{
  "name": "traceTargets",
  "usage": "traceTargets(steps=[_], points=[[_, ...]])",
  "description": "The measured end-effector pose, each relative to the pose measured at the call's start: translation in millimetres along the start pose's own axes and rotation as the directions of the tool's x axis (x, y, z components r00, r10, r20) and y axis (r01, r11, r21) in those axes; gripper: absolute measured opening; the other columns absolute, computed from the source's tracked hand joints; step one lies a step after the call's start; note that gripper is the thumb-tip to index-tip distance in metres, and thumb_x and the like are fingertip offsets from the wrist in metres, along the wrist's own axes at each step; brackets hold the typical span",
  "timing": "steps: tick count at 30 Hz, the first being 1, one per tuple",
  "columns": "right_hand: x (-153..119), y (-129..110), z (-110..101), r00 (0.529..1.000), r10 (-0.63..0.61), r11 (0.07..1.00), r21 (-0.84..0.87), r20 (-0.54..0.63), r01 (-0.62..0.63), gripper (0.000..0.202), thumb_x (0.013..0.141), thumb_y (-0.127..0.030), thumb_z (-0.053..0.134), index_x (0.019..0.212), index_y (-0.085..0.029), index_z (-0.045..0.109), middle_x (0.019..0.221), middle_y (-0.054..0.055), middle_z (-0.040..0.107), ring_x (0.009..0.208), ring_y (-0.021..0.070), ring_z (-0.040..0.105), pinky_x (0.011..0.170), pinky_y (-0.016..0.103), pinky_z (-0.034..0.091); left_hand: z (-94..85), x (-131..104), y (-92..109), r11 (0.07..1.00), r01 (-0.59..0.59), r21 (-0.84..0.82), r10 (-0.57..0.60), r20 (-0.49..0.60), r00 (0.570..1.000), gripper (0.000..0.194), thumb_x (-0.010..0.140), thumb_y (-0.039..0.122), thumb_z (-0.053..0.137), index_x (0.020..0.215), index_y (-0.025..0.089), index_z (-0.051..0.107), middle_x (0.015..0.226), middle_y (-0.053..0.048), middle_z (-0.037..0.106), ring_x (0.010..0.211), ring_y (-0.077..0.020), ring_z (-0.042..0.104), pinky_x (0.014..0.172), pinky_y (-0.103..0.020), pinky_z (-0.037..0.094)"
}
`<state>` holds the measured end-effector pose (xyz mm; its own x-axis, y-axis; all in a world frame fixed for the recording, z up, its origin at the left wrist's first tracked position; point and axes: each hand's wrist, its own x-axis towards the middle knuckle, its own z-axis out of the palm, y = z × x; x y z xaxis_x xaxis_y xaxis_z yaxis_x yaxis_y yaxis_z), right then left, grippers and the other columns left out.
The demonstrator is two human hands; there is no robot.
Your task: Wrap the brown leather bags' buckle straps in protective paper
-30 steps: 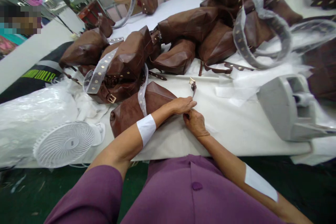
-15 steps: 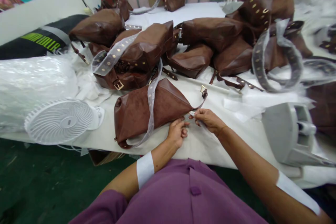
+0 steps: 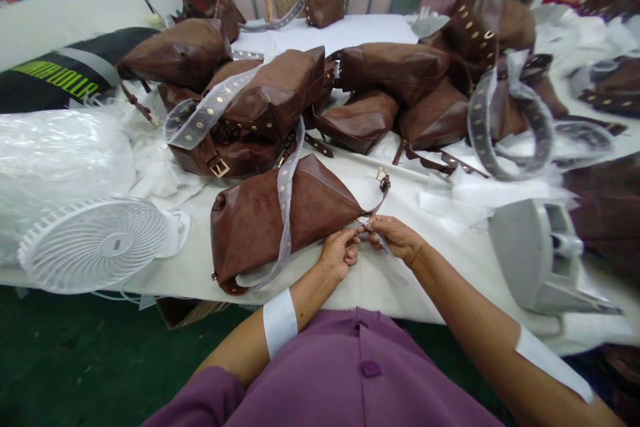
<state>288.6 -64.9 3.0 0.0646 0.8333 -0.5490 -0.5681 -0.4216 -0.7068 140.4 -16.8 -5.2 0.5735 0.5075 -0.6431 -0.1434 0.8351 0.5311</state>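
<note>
Two bare hands meet at the right-hand corner of a brown bag [image 3: 250, 220], which lies on its side near the table's front edge. Finger and thumb of the right hand [image 3: 394, 237] pinch a bit of clear wrap [image 3: 384, 245] there. The left hand [image 3: 341, 253] is half curled beside those fingertips, against the bag's lower edge; whether it grips anything, I cannot tell. A film-covered strap [image 3: 286, 193] crosses the bag, and a thin buckled strap [image 3: 384, 188] runs up from the corner. Bare table [image 3: 457, 247] stretches right of the hands as far as a grey plastic holder [image 3: 527, 260]. Leftward, a white fan [image 3: 117, 245] stands near the bag, overhanging the front edge. Beyond, a heap of brown bags [image 3: 283, 93] closes off the far side.
</note>
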Motion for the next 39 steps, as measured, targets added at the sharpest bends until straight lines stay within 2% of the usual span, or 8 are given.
traceTargets(steps=[8, 14, 20, 25, 30, 34, 36, 39], points=[[3, 3, -3, 1.0, 0.008, 0.999, 0.054, -0.023, -0.006, 0.016, 0.061, -0.014, 0.069, 0.066, -0.014, 0.054, 0.069, 0.003, 0.066, 0.04, 0.0052, 0.046, 0.033, 0.016, 0.035, 5.2, -4, 4, 0.999, 0.007, -0.036, -0.008, -0.027, 1.0, 0.027, 0.057, 0.014, 0.056, 0.083, 0.013, 0.056, 0.068, -0.001, 0.057, 0.037, -0.0023, 0.032, 0.037, -0.017, 0.012], [2, -1, 0, 0.999, 0.037, 0.996, 0.077, -0.03, -0.034, 0.012, 0.063, -0.011, 0.064, 0.064, -0.014, 0.053, 0.055, 0.001, 0.06, 0.037, 0.006, 0.045, 0.032, 0.015, 0.034, 13.8, -5, 7, 0.996, 0.042, -0.073, -0.047, -0.058, 0.997, 0.02, 0.069, 0.027, 0.058, 0.082, 0.012, 0.058, 0.07, -0.003, 0.059, 0.039, -0.0027, 0.032, 0.037, -0.017, 0.013], [3, 1, -4, 0.999, 0.048, 0.993, 0.109, 0.005, -0.048, 0.013, 0.064, -0.011, 0.065, 0.065, -0.014, 0.052, 0.07, 0.004, 0.066, 0.04, 0.0045, 0.046, 0.033, 0.014, 0.034, 11.9, -1, -6, 0.997, -0.082, 0.006, 0.082, -0.122, 0.989, 0.024, 0.065, 0.025, 0.07, 0.08, 0.012, 0.056, 0.067, 0.001, 0.054, 0.039, 0.0002, 0.03, 0.038, -0.016, 0.014], [1, 5, -4, 0.999, 0.04, 0.999, 0.031, -0.024, -0.039, 0.014, 0.069, -0.019, 0.066, 0.069, -0.015, 0.052, 0.056, -0.001, 0.059, 0.038, 0.0051, 0.044, 0.033, 0.015, 0.033, 4.9, 1, -12, 0.988, -0.139, 0.068, 0.147, -0.127, 0.981, 0.033, 0.059, 0.029, 0.076, 0.073, 0.013, 0.051, 0.064, 0.002, 0.053, 0.04, -0.0003, 0.033, 0.038, -0.016, 0.015], [0, 10, 8, 0.972, -0.16, 0.98, -0.146, -0.169, 0.136, 0.015, 0.069, -0.022, 0.063, 0.065, -0.016, 0.05, 0.049, -0.002, 0.053, 0.037, 0.0046, 0.04, 0.035, 0.015, 0.027, 6.6, 0, -13, 0.98, -0.172, 0.098, 0.184, -0.132, 0.974, 0.033, 0.06, 0.029, 0.074, 0.073, 0.015, 0.047, 0.063, 0.003, 0.052, 0.039, -0.0004, 0.032, 0.038, -0.016, 0.015], [1, 14, 10, 0.943, -0.284, 0.937, -0.258, -0.173, 0.235, 0.013, 0.069, -0.025, 0.06, 0.066, -0.017, 0.049, 0.05, -0.003, 0.053, 0.042, 0.0066, 0.041, 0.04, 0.018, 0.029, 10.3, -5, -15, 0.976, -0.196, 0.1, 0.208, -0.132, 0.969, 0.029, 0.063, 0.028, 0.07, 0.074, 0.016, 0.046, 0.064, 0.004, 0.053, 0.037, -0.0007, 0.032, 0.036, -0.016, 0.015], [0, 15, 8, 0.907, -0.387, 0.859, -0.421, -0.166, 0.29, 0.011, 0.069, -0.026, 0.059, 0.067, -0.017, 0.051, 0.053, -0.003, 0.054, 0.046, 0.0081, 0.043, 0.044, 0.02, 0.031, 12.7, -7, -15, 0.97, -0.214, 0.117, 0.227, -0.116, 0.967, 0.027, 0.065, 0.028, 0.069, 0.074, 0.017, 0.046, 0.065, 0.004, 0.053, 0.037, -0.001, 0.032, 0.036, -0.017, 0.016], [-4, 15, 6, 0.812, -0.571, 0.617, -0.714, -0.118, 0.33, 0.009, 0.07, -0.024, 0.057, 0.065, -0.017, 0.055, 0.056, -0.002, 0.056, 0.052, 0.0098, 0.045, 0.05, 0.021, 0.032, 17.4, -11, -13, 0.948, -0.271, 0.169, 0.288, -0.085, 0.954, 0.024, 0.067, 0.03, 0.067, 0.073, 0.016, 0.048, 0.064, 0.004, 0.053, 0.037, -0.0013, 0.033, 0.036, -0.017, 0.015]])
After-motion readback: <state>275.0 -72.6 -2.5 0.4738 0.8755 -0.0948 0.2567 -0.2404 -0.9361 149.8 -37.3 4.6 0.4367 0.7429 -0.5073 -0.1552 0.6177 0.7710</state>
